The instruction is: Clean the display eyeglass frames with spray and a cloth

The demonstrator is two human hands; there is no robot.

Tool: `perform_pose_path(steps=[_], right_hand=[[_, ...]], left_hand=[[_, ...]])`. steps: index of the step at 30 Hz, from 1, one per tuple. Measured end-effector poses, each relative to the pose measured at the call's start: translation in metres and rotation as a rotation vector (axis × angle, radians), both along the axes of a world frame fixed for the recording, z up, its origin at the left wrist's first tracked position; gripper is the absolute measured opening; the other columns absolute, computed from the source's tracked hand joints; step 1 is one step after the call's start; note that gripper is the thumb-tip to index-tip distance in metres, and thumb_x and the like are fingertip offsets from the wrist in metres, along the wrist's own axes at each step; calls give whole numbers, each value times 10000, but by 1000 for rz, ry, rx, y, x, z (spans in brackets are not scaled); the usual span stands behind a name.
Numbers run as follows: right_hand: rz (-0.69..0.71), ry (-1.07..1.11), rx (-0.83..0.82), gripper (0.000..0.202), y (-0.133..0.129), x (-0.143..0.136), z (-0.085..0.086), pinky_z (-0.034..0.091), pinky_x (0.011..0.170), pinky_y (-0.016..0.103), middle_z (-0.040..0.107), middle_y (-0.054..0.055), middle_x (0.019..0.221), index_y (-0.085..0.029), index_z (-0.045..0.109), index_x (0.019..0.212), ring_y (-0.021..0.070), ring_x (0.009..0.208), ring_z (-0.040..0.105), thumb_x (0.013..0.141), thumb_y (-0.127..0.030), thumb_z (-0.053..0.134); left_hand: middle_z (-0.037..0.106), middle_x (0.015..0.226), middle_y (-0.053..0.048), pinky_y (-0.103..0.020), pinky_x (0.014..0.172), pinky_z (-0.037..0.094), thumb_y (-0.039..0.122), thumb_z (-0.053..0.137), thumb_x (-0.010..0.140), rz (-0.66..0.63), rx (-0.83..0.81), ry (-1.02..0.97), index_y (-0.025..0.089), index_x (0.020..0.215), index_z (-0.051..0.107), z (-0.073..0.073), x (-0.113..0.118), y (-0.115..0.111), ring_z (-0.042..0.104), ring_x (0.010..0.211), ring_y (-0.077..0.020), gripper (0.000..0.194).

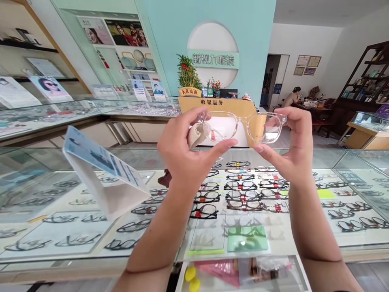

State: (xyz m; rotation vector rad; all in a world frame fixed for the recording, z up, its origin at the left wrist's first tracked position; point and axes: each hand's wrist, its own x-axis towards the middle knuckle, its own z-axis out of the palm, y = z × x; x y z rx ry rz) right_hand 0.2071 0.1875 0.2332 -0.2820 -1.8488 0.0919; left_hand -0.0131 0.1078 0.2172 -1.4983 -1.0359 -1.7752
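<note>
A pair of clear-framed eyeglasses [242, 119] is held up in the air above the glass counter, its lenses facing away toward the far wall. My left hand [188, 150] grips the left end of the frame, with a beige cloth [196, 136] tucked in its curled fingers. On the other side, my right hand [293, 146] pinches the right end between thumb and fingers. Both thumbs lie along the lower rims. Below the hands, several dark-framed glasses [240, 185] with red tags are laid out in rows inside the counter.
The glass display counter [121, 151] spans the front, with a tent-shaped sign card [103, 170] on its left. Nearest me is an open drawer [304, 280]. A wooden reception desk [190, 103] stands ahead. Far right, a person [292, 98] sits at a table.
</note>
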Motion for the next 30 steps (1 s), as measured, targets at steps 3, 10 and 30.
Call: perform_pose_path(steps=[3, 10, 30], right_hand=[[13, 13, -14, 580, 1, 0, 0, 584, 1104, 597, 719, 78, 1194, -341, 568, 1429, 320, 1206, 710, 946, -547, 811], [11, 9, -84, 524, 7, 1, -1, 588, 1088, 551, 739, 66, 1178, -330, 622, 1393, 296, 1188, 714, 950, -534, 812], [-35, 22, -77, 542, 9, 2, 1, 572, 1088, 546, 756, 66, 1173, -345, 590, 1437, 289, 1174, 728, 978, -565, 777]], left_hand=[[791, 1131, -60, -453, 1048, 583, 540, 959, 802, -32, -34, -22, 288, 1308, 755, -1, -1, 1, 750, 1057, -283, 601], [817, 1252, -93, -461, 1022, 626, 557, 951, 801, -123, -153, -104, 259, 1364, 733, -2, -1, 5, 778, 1181, -305, 674], [834, 1087, -65, -417, 806, 659, 544, 971, 750, -349, -224, -259, 256, 1159, 783, 0, -16, 28, 768, 945, -241, 534]])
